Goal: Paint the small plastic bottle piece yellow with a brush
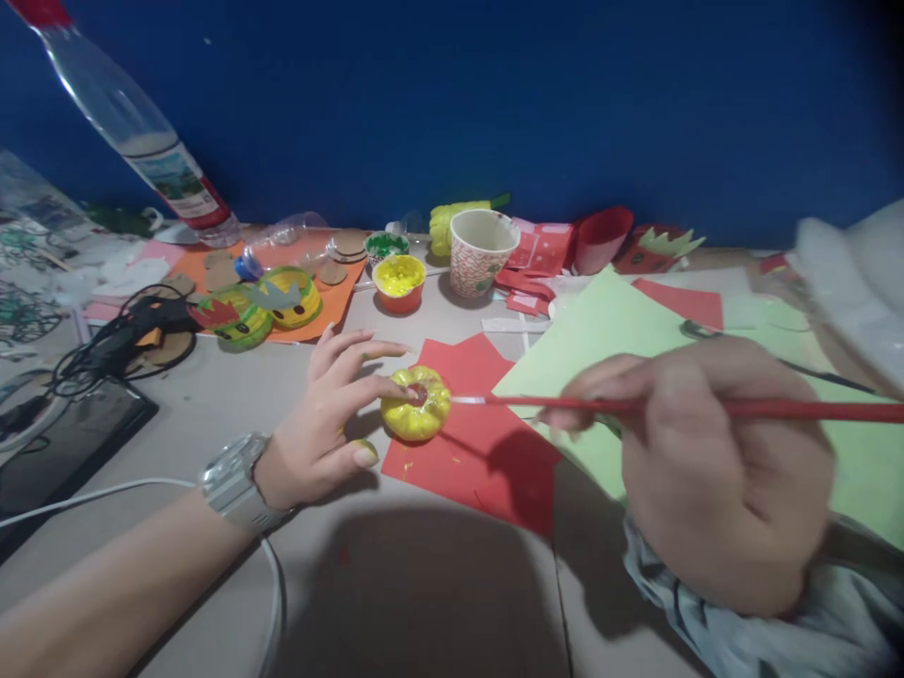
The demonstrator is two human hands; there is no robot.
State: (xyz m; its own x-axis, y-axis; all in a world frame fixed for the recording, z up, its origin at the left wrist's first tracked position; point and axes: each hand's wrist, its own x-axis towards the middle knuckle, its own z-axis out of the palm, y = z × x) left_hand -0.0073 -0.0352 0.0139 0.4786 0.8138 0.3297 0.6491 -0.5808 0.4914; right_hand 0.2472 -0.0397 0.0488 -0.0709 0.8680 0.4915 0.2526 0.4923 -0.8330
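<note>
A small lobed ring-like piece, glossy with yellow paint [418, 419], lies on red paper [487, 471]; it resembles a cut bottle bottom. My left hand [331, 410] reaches in from the left, fingers spread, its index fingertip on the reddish centre of the yellow piece. Yellow paint marks my left thumb. In my right hand [713, 461] is a red paintbrush [557, 402], held level, its tip at the right edge of the yellow piece. Whether the bristles touch is hard to tell. A paper pot of yellow paint [400, 277] stands behind.
Behind stand a patterned paper cup [482, 254] and a pot of green paint [386, 247]. Light green paper [586, 339] lies under and beyond my right hand. Two decorated rings [289, 298], black cables [85, 339] and a tall plastic bottle [169, 169] occupy the left.
</note>
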